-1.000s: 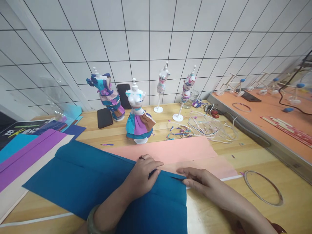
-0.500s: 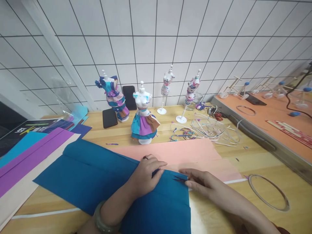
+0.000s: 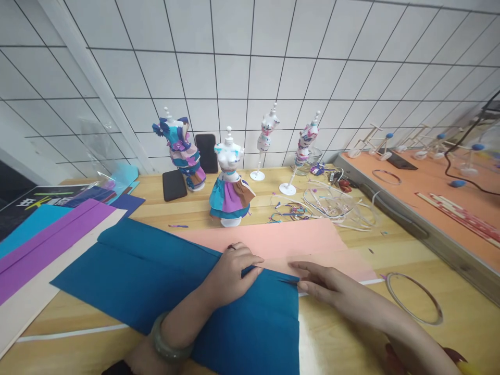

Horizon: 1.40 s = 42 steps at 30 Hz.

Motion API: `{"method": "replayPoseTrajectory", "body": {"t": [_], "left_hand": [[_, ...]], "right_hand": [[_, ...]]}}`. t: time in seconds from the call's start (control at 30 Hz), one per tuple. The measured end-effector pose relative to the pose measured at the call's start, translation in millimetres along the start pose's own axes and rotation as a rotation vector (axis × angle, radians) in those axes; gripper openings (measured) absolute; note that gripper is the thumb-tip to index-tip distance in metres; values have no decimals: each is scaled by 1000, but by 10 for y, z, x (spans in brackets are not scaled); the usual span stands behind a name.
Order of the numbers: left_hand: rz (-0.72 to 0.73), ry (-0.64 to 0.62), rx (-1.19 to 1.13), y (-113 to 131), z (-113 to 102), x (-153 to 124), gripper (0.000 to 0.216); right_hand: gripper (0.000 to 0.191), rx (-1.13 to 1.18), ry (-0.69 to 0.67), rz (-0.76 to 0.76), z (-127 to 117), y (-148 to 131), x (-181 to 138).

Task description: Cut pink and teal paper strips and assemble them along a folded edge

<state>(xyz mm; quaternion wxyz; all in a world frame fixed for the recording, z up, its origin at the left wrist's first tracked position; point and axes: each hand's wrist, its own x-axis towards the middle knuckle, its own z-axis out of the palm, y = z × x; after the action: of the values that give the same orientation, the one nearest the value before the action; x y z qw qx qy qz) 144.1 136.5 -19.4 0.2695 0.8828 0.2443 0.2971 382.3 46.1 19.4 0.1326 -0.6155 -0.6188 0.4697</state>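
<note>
While your left hand (image 3: 238,268) spreads over the teal sheet (image 3: 265,328), look at that grip: thumb and forefinger come together in a pinch on the far edge, and over on the other side your right hand (image 3: 328,284) is clamped on the scissors (image 3: 288,282), slim dark blades poking out at the right-hand corner, handles hidden in your palm. There lies the sheet, across the near side of the desk (image 3: 328,349), its far edge overlapping the pale pink sheet (image 3: 292,234). It looks light and thin, cloth or crepe paper, you can't tell which, with crease lines running across it and a loose fold at the far left. Expect it to bend and slide readily over the smooth wood, and perhaps to rumple if you push rather than pull. Your best hold, I'd judge, is right by the blades: pinch the edge just left of them, palm flat for gentle tension. Tug hard near that corner and a thin sheet could tear, so go lightly, fingertips clear of the points.
</note>
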Motion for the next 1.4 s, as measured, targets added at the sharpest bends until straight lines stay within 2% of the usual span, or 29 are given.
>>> {"method": "replayPoseTrajectory", "body": {"t": [0.13,0.47,0.83,1.4], "left_hand": [[5,-35,18,-3,-2,5,17],[-31,0,-23,27,5,6,16],[-26,-11,-26,12,15,6,16],[-34,15,-71,16,13,-1,16]], "right_hand": [[60,-8,8,-18,1,-20,11],[61,19,3,-52,44,-96,61],[61,-111,-10,-116,106,-233,128],[56,-79,-27,-143,46,-217,114]]}}
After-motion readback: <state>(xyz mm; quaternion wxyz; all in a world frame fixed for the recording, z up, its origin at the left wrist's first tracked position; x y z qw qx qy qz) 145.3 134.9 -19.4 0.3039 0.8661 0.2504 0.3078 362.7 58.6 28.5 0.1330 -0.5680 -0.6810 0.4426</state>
